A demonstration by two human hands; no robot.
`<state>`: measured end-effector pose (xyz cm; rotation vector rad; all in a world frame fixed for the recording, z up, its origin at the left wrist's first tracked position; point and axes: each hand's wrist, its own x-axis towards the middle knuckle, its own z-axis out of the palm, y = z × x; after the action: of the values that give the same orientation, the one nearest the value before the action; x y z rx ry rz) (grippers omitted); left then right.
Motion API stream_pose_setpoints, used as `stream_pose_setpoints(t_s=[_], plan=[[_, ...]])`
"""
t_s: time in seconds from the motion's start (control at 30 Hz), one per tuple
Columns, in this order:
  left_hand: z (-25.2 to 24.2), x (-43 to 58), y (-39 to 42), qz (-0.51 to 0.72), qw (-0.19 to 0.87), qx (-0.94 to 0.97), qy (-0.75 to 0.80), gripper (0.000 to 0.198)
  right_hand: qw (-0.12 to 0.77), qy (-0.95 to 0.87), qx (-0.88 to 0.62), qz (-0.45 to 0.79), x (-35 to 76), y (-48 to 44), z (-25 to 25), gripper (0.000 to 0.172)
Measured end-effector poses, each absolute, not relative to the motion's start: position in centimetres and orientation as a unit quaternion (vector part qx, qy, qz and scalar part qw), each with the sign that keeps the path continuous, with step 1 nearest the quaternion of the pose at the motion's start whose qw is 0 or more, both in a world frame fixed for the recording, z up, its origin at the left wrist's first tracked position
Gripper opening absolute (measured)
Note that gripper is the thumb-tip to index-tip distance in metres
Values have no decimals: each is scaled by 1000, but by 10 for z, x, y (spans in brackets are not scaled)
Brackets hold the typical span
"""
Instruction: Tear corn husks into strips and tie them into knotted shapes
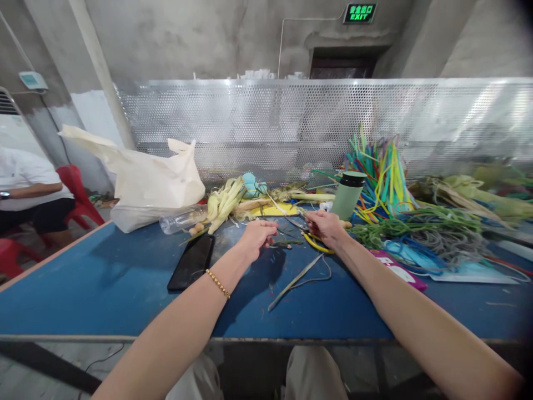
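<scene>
A bare grey wall [187, 33] with one green-lit exit sign [360, 13] rises behind a perforated metal panel [233, 122], and in front of it stands a blue-topped desk [137, 289], scuffed and dotted with scraps. At the left, one person in a white top [29, 180] sits beside the desk, near two red plastic chairs [75, 191]. The wearer's two hands meet over the middle of the desk: the right hand [328, 226] has its grip pinched on a thin strip [302, 212], while the left hand [257, 236] is just beside, its fingers drawn together, though one cannot tell whether they clamp anything. Below them lie one flat pale strip [296, 281] and one thin curving strand [328, 272]. Around these are one black phone [191, 264], one clear bottle [179, 220], one white bag [154, 180], one green tumbler [347, 200] with a black lid, one purple packet [402, 270] and one upright bundle of coloured strips [389, 172]; the tangled green strands [420, 225] are too many to count.
</scene>
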<state>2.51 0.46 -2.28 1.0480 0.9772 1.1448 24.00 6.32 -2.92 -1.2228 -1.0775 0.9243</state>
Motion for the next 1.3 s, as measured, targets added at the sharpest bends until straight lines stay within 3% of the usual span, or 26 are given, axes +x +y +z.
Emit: stream_pose_setpoints(t_s=[0.33,0.6,1.07,1.3], plan=[[-24,23,7,474,610,471,425,5,649,-533,-413,352,220,54,-17,46],[-23,27,10,511,628,485,330,34,611,-576,-395,372,189,28,-19,41],[-20,34,11,577,562,475,354,13,586,-594,-389,390,176,17,-25,33],[-17,35,6,571,494,500,424,19,537,-601,-392,444,175,11,-23,38]])
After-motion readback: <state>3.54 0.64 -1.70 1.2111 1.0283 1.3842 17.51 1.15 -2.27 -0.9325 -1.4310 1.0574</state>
